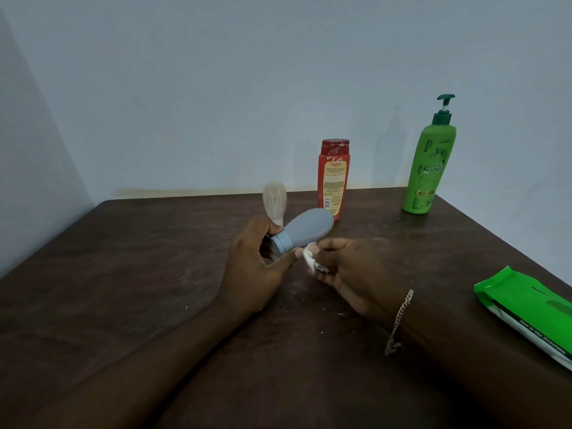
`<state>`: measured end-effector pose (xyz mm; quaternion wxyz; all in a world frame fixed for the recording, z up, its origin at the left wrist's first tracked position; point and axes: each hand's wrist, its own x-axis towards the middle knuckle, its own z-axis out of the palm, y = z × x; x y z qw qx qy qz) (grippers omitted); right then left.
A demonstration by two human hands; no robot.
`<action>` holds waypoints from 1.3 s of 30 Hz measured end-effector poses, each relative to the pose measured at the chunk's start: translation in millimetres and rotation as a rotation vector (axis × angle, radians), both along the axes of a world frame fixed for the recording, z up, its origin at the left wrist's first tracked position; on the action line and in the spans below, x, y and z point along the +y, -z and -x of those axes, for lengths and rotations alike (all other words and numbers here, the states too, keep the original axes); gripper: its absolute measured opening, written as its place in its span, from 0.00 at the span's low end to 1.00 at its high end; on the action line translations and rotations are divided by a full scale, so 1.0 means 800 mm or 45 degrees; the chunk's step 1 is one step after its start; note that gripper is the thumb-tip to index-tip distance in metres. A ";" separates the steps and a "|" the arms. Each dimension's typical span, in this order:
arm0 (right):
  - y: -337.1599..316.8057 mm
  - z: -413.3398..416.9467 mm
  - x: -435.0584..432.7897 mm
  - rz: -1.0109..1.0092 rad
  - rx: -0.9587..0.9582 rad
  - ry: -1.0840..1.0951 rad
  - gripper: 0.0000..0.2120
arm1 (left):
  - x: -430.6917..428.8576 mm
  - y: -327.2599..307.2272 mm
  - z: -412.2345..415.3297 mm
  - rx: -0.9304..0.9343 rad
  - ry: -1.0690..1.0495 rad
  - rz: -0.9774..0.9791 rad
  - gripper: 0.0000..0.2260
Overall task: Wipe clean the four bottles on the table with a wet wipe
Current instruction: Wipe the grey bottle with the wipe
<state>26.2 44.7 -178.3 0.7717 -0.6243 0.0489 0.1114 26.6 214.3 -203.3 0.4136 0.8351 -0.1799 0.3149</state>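
My left hand (252, 261) grips the cap end of a small grey bottle (306, 228), held tilted above the dark wooden table (123, 274). My right hand (349, 274) pinches a crumpled white wet wipe (309, 258) just below the grey bottle's body. Behind my left hand stands a clear squeeze bottle (273, 199), partly hidden. A red bottle (332, 178) stands upright behind the grey one. A tall green pump bottle (428, 162) stands at the back right.
A green pack of wet wipes (526, 308) lies at the table's right edge. A pale wall rises right behind the table's far edge. A chain bracelet (399, 320) hangs on my right wrist.
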 end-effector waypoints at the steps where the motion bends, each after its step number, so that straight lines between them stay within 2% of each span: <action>1: -0.002 -0.001 -0.004 -0.020 -0.009 0.009 0.08 | 0.000 0.000 0.000 -0.007 0.005 -0.002 0.17; 6: -0.008 -0.016 -0.028 -0.096 -0.119 0.225 0.05 | 0.001 0.000 0.000 0.001 0.008 0.023 0.16; 9: -0.007 -0.027 -0.048 -0.041 -0.227 0.320 0.09 | 0.000 0.000 0.002 0.029 0.055 -0.018 0.16; 11: -0.007 -0.028 -0.056 0.173 -0.306 0.234 0.10 | -0.001 0.000 0.003 0.050 0.090 -0.008 0.16; 13: -0.007 -0.025 -0.058 0.272 -0.317 0.139 0.10 | -0.001 -0.001 0.004 0.093 0.114 0.058 0.15; 16: -0.007 -0.022 -0.052 0.221 -0.252 0.060 0.11 | -0.002 -0.005 0.004 0.163 0.144 0.178 0.15; 20: -0.013 -0.004 -0.025 0.102 0.005 -0.097 0.09 | -0.008 -0.009 0.006 0.258 0.162 0.264 0.18; 22: -0.010 0.009 -0.006 0.031 0.011 -0.190 0.07 | -0.010 -0.006 0.006 0.284 0.189 0.256 0.18; 24: -0.004 0.019 0.007 0.018 -0.077 -0.271 0.08 | -0.011 -0.003 0.008 0.257 0.190 0.172 0.16; 26: -0.001 0.021 0.009 0.132 -0.160 -0.268 0.07 | -0.011 -0.004 0.010 0.280 0.197 0.119 0.15; 29: -0.002 0.013 -0.009 0.555 -0.340 -0.083 0.04 | -0.011 -0.003 0.007 0.370 0.143 0.029 0.14; 31: -0.006 0.006 -0.024 0.799 -0.581 0.104 0.06 | -0.010 0.000 0.004 0.388 0.025 -0.062 0.13; 33: -0.010 0.001 -0.033 0.853 -0.828 0.192 0.08 | -0.008 0.003 -0.001 0.413 -0.066 -0.127 0.13; 36: -0.013 0.002 -0.032 1.098 -1.237 0.101 0.12 | -0.004 0.007 -0.007 0.415 -0.068 -0.192 0.11; 39: -0.012 0.006 -0.025 1.405 -1.480 -0.026 0.13 | -0.005 0.006 -0.006 0.366 -0.035 -0.251 0.10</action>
